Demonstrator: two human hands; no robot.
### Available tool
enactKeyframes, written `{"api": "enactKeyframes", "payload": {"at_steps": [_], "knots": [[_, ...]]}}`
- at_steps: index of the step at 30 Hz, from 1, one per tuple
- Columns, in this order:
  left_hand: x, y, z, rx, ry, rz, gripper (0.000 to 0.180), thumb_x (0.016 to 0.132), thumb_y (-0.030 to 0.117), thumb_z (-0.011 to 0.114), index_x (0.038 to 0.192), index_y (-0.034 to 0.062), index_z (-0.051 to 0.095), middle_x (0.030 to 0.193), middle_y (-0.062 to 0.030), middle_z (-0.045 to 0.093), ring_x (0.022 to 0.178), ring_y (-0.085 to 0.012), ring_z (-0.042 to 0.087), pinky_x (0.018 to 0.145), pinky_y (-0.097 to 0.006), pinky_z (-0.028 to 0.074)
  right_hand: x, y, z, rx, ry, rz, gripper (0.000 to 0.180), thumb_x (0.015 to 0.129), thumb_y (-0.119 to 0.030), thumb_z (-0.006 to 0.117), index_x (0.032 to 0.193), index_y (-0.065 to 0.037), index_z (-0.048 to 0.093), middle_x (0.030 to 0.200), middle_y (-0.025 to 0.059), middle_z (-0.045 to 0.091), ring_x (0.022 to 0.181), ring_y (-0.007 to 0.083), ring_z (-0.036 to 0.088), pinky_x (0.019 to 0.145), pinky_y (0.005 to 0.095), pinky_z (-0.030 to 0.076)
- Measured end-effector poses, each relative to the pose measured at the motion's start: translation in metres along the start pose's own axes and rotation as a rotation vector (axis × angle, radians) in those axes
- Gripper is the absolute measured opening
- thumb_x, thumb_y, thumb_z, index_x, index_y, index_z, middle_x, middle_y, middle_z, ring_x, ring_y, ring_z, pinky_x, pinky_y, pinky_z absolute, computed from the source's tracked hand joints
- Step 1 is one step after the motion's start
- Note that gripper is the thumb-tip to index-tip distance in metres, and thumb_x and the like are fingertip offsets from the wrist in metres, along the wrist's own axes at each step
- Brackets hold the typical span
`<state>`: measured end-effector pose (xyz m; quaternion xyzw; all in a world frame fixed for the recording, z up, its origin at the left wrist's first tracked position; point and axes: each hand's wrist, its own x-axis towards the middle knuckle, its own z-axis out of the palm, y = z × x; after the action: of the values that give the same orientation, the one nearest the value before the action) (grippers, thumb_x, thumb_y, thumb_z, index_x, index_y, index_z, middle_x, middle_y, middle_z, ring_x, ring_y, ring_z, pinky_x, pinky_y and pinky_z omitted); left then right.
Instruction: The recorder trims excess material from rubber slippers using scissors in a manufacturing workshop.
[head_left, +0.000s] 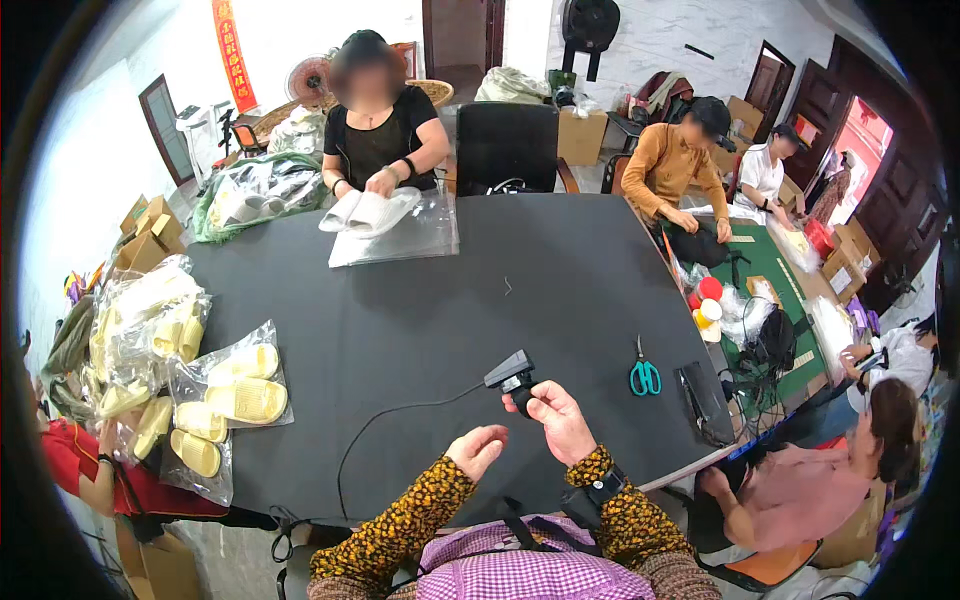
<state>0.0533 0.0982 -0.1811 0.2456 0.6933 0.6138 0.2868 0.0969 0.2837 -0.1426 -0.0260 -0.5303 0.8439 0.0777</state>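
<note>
My right hand (563, 420) is closed around the grip of a black corded handheld device (512, 372) with a blocky head, raised above the dark tabletop. The device's exact kind does not show. From its head, a thin black cord (395, 408) curves left and down to the table's near edge. My left hand (478, 450) hovers just left of it, empty, with fingers stretched out and not touching the device. Teal-handled scissors (644, 375) lie to the right of my right hand. Both hands are over the near part of the dark table (440, 300).
Bagged yellow slippers (245, 398) lie on the left, with more in a heap (150, 320). Across the table a person handles pale slippers (372, 212) over clear bags (425, 235). A black case (705, 402) sits at the right edge, beside a green mat (790, 270) where others work.
</note>
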Motion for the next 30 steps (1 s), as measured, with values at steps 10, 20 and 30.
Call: {"api": "enactKeyframes", "payload": {"at_steps": [10, 20, 30], "knots": [[0.025, -0.009, 0.003, 0.702, 0.343, 0.386, 0.041, 0.076, 0.009, 0.063, 0.117, 0.0062, 0.055, 0.11, -0.0151, 0.058, 0.101, -0.0339, 0.055, 0.086, -0.041, 0.046, -0.002, 0.001, -0.002, 0.054, -0.028, 0.004, 0.004, 0.091, -0.005, 0.053, 0.095, -0.005, 0.054, 0.103, 0.0112, 0.064, 0.097, 0.0181, 0.06, 0.091, 0.0313, 0.044], [0.044, -0.001, 0.005, -0.715, 0.102, -0.092, 0.022, 0.087, 0.005, 0.052, 0.108, 0.0027, 0.059, 0.094, -0.0055, 0.063, 0.084, -0.0154, 0.061, 0.078, -0.033, 0.052, -0.012, 0.011, -0.007, 0.199, -0.117, -0.005, 0.011, 0.09, -0.012, 0.059, 0.098, -0.006, 0.055, 0.101, 0.0064, 0.064, 0.096, 0.0145, 0.056, 0.086, 0.0273, 0.04], [0.044, 0.003, 0.004, -0.625, -0.068, 0.027, 0.029, 0.087, -0.001, 0.05, 0.115, 0.0037, 0.056, 0.097, -0.004, 0.06, 0.088, -0.0155, 0.056, 0.085, -0.035, 0.046, -0.015, 0.003, -0.01, 0.171, -0.159, -0.055, 0.012, 0.09, -0.014, 0.06, 0.097, -0.005, 0.054, 0.096, 0.0081, 0.063, 0.092, 0.0174, 0.059, 0.085, 0.0299, 0.042]]}}
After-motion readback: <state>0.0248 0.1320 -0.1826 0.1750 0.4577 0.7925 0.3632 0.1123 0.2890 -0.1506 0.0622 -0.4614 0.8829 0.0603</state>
